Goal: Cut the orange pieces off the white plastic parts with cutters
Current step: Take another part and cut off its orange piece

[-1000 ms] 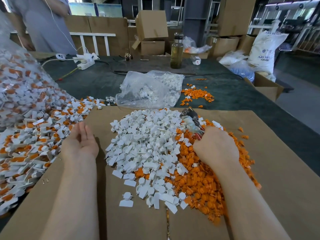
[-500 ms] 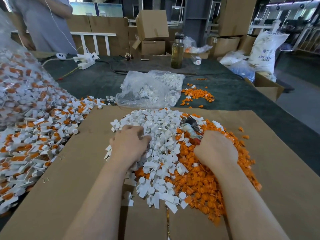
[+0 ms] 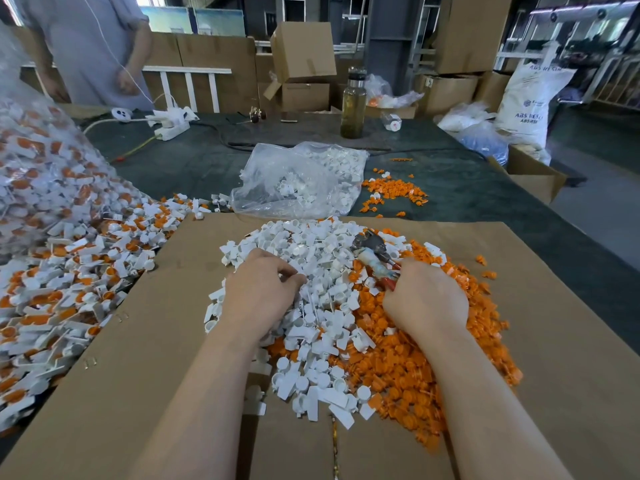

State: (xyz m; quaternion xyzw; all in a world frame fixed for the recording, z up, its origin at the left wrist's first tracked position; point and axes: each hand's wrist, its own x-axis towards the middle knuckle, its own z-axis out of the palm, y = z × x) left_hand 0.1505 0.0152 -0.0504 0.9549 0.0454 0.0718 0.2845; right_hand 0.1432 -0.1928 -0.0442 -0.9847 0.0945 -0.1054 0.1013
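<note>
Since a second ago the left hand (image 3: 258, 294) has crossed from the bare cardboard beside the uncut heap onto the pile of white plastic parts (image 3: 311, 306), where it is now lying knuckles up with its fingers curling in and the thumb and forefinger meeting over the pile; whether they are pinching a piece I cannot tell.

Going from the left, a heap of uncut white-and-orange parts (image 3: 69, 278) is spilling out of a clear bag (image 3: 38, 174) along the left edge, its near rim overlapping the sheet of cardboard (image 3: 138, 375). A broad strip of bare cardboard is lying open between that heap and the left forearm. Past the far edge of the sheet, a smaller clear plastic bag (image 3: 301, 181) of white parts is resting on the dark table cover (image 3: 194, 164).

In the middle the white parts are butting straight against the cut orange pieces (image 3: 415, 358), with no gap between the two piles. The right hand (image 3: 427, 297) is resting on the orange pile, fingers wrapping tightly round the red handles of the cutters (image 3: 375, 254), whose metal head is pointing up and away over the seam of the piles. To the right of the orange pile the cardboard is running bare to its right edge, with a few stray orange bits (image 3: 485, 268) lying there.
</note>
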